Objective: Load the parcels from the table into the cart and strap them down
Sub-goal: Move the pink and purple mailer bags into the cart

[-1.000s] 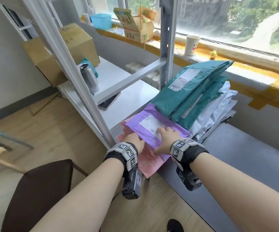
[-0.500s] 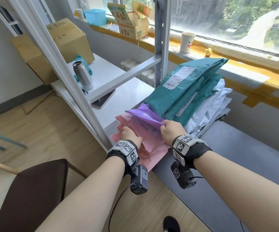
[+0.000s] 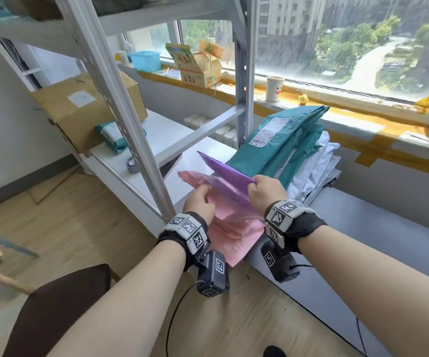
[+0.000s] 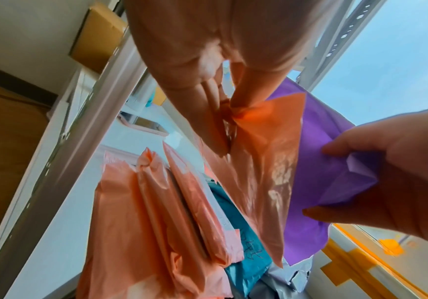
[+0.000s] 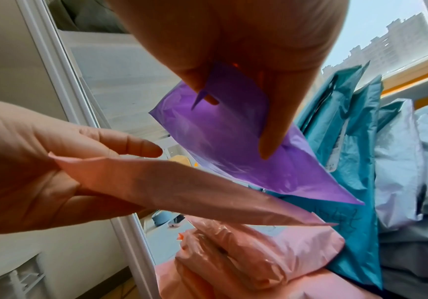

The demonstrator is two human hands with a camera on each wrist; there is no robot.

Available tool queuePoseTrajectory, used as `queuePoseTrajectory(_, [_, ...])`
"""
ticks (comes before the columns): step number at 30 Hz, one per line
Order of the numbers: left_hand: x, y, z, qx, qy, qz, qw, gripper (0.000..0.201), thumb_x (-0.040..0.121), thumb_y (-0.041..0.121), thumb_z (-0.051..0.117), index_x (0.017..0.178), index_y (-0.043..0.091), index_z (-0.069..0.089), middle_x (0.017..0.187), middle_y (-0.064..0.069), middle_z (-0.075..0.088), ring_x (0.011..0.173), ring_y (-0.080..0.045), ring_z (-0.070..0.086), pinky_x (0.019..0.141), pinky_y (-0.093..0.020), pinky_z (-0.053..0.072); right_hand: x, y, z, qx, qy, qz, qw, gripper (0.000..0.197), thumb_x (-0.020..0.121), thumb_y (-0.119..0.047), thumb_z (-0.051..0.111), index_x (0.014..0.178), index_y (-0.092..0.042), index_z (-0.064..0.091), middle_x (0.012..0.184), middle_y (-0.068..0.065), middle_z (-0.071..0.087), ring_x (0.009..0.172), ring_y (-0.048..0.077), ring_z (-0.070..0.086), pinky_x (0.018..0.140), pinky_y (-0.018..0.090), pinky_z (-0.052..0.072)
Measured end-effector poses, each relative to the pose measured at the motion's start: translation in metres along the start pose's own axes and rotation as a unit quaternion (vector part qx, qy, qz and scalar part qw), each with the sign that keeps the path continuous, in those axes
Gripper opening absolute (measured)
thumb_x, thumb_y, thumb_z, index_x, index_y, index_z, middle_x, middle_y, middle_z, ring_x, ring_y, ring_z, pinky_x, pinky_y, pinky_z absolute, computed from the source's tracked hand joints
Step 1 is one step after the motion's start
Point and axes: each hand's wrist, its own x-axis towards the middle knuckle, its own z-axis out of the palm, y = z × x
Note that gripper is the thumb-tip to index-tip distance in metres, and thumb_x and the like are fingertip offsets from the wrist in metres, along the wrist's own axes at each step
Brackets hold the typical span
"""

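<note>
My right hand (image 3: 266, 190) pinches the near corner of a purple parcel (image 3: 225, 171) and holds it tilted up off the pile; the right wrist view shows thumb and fingers clamped on the purple parcel (image 5: 223, 129). My left hand (image 3: 199, 202) pinches the edge of a thin pink parcel (image 3: 208, 184) and holds it raised; in the left wrist view the fingers squeeze that pink parcel (image 4: 261, 145). More pink parcels (image 3: 234, 233) lie underneath on the grey table (image 3: 362, 235). Teal parcels (image 3: 275, 148) and white parcels (image 3: 316, 171) are stacked behind. No cart is in view.
A grey metal shelving post (image 3: 120, 109) stands just left of my hands. A cardboard box (image 3: 84, 109) and a small teal packet (image 3: 112, 135) sit on the white shelf. A dark brown stool (image 3: 53, 310) is at lower left. A cup (image 3: 275, 88) stands on the windowsill.
My right hand lifted the purple parcel's near edge from flat to steeply tilted. My left hand took hold of the top pink parcel and raised it. The view tipped upward.
</note>
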Motion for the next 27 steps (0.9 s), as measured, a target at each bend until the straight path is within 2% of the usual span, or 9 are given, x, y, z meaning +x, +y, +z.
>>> queuePoseTrajectory(3, [-0.012,0.003,-0.009,-0.003,-0.011,0.041,0.999,0.038,0.087,0.005,0.045,0.117,0.014,0.066,0.113,-0.011,0.068,0.104,-0.03,0.063,0.096,-0.033,0.048,-0.019,-0.002,-0.006,-0.004,0.031,0.018,0.999,0.029,0.092,-0.015,0.036,0.098,-0.001,0.061,0.108,0.021,0.063,0.101,0.034,0.057,0.076,0.03,0.04])
queuePoseTrajectory(5, [-0.021,0.008,-0.011,-0.013,-0.019,0.063,0.998,0.036,0.087,0.007,0.046,0.115,0.015,0.067,0.109,-0.01,0.069,0.1,-0.031,0.064,0.094,-0.038,0.05,-0.033,0.001,-0.013,0.0,0.055,0.038,0.998,0.029,0.092,-0.016,0.037,0.098,-0.001,0.061,0.108,0.021,0.063,0.1,0.034,0.057,0.074,0.029,0.038])
queuePoseTrajectory(7, [-0.029,0.017,-0.008,-0.031,-0.03,0.086,0.995,0.034,0.087,0.007,0.048,0.114,0.014,0.068,0.108,-0.011,0.07,0.098,-0.031,0.065,0.093,-0.039,0.051,-0.047,0.008,-0.021,0.001,0.075,0.058,0.995,0.03,0.093,-0.016,0.037,0.1,-0.001,0.062,0.109,0.022,0.062,0.102,0.035,0.056,0.078,0.03,0.041])
queuePoseTrajectory(11, [-0.048,0.038,0.004,-0.027,-0.064,0.132,0.989,0.031,0.09,0.008,0.05,0.116,0.009,0.067,0.113,-0.011,0.069,0.098,-0.029,0.065,0.094,-0.038,0.051,-0.076,0.032,-0.043,-0.001,0.11,0.097,0.989,0.031,0.092,-0.017,0.037,0.103,-0.003,0.063,0.109,0.021,0.063,0.102,0.035,0.057,0.079,0.031,0.043])
queuePoseTrajectory(15, [-0.068,0.065,0.024,-0.023,-0.102,0.188,0.977,0.027,0.091,0.009,0.051,0.112,0.008,0.069,0.114,-0.01,0.068,0.107,-0.024,0.062,0.101,-0.032,0.045,-0.104,0.068,-0.072,-0.018,0.146,0.152,0.977,0.031,0.094,-0.018,0.037,0.105,-0.001,0.062,0.111,0.021,0.063,0.104,0.036,0.057,0.078,0.031,0.042])
queuePoseTrajectory(22, [-0.115,0.135,0.089,0.029,-0.176,0.277,0.944,0.028,0.088,0.011,0.053,0.109,0.013,0.071,0.113,-0.009,0.069,0.108,-0.024,0.062,0.099,-0.03,0.046,-0.171,0.15,-0.127,0.0,0.209,0.259,0.943,0.032,0.094,-0.019,0.037,0.103,0.0,0.062,0.112,0.024,0.062,0.104,0.038,0.057,0.082,0.033,0.044])
queuePoseTrajectory(27, [-0.176,0.195,0.159,0.012,-0.233,0.322,0.917,0.026,0.088,0.007,0.053,0.107,0.007,0.071,0.111,-0.015,0.069,0.106,-0.028,0.063,0.096,-0.036,0.048,-0.238,0.223,-0.175,0.011,0.243,0.332,0.911,0.033,0.094,-0.017,0.037,0.105,0.001,0.062,0.112,0.024,0.063,0.106,0.038,0.057,0.085,0.034,0.044])
